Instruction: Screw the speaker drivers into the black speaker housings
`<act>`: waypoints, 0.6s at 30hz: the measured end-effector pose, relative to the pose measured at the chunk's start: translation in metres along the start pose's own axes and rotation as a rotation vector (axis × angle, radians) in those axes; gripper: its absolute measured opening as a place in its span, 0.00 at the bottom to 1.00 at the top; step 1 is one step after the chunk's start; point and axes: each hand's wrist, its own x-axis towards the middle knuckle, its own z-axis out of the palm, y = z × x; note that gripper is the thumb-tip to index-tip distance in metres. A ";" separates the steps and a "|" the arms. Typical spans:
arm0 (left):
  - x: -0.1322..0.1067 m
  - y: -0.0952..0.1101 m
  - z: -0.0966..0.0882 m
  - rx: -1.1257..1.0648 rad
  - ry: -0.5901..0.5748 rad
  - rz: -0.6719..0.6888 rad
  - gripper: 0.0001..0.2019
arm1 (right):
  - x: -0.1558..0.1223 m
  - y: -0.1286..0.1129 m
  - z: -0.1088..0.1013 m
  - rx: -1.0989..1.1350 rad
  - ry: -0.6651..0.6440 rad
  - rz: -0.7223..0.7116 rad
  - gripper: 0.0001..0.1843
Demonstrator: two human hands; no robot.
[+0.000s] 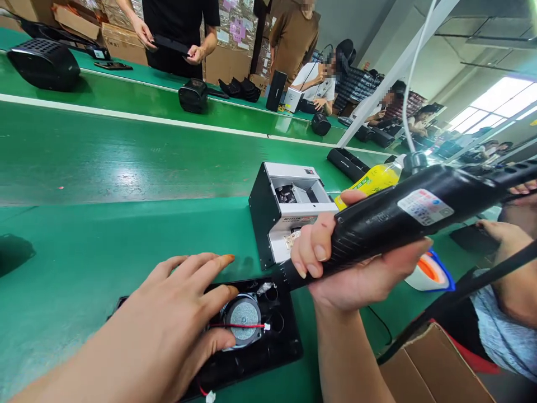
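My left hand (168,324) lies flat with fingers spread on a black plastic panel (268,347) on the green bench. A round grey speaker driver (243,327) with a red wire sits in the panel beside my thumb. My right hand (339,263) is wrapped round a black electric screwdriver (398,224), which is tilted with its tip down at the panel's upper right corner. A white cable (413,67) runs up from the tool's rear.
A small white and black box machine (285,212) stands just behind the panel. A yellow bottle (373,182) lies to its right. Black speaker housings (44,64) sit on the far belt. People stand and sit across the line. A seated person's arm (512,280) and a cardboard box (436,369) are at right.
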 end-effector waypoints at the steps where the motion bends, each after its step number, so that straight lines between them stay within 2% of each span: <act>1: 0.002 0.005 0.000 0.001 -0.045 -0.019 0.11 | -0.001 -0.001 -0.001 -0.003 0.008 0.020 0.27; 5: 0.016 0.022 -0.004 -0.015 -0.261 -0.111 0.13 | -0.002 -0.001 -0.002 0.010 0.032 0.049 0.28; 8: 0.028 0.027 -0.007 -0.008 -0.351 -0.166 0.19 | -0.002 -0.001 -0.001 0.022 0.037 0.062 0.27; 13: 0.034 0.029 -0.006 -0.020 -0.395 -0.167 0.19 | -0.001 -0.001 0.000 0.049 0.049 0.065 0.26; 18: 0.026 0.025 -0.002 -0.047 -0.348 -0.140 0.17 | 0.000 0.000 -0.002 0.053 0.034 0.076 0.26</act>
